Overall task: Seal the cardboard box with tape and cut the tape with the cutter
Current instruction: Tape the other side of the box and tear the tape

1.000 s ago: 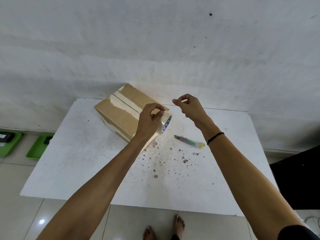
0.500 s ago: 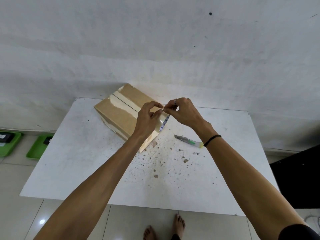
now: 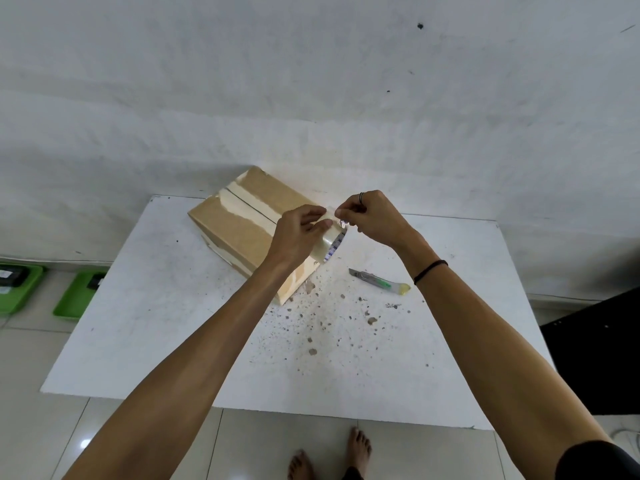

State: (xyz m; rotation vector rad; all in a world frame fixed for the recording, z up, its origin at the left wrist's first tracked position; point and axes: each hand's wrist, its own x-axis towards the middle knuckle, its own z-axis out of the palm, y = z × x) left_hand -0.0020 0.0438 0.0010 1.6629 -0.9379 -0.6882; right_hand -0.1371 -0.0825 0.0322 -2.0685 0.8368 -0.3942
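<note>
My right hand [image 3: 372, 216], apart a second earlier, had closed in and pinched the free end of the clear tape roll [image 3: 330, 242], which my left hand [image 3: 299, 233] gripped; peeling could begin.

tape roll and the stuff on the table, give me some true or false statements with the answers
1. The left hand holds the tape roll. True.
2. The right hand grips the cutter. False: the cutter lies on the table; the right hand pinches the tape end.
3. The cardboard box is left of the cutter. True.
4. The box has no tape on it. False: pale strips run along its top seam.
</note>
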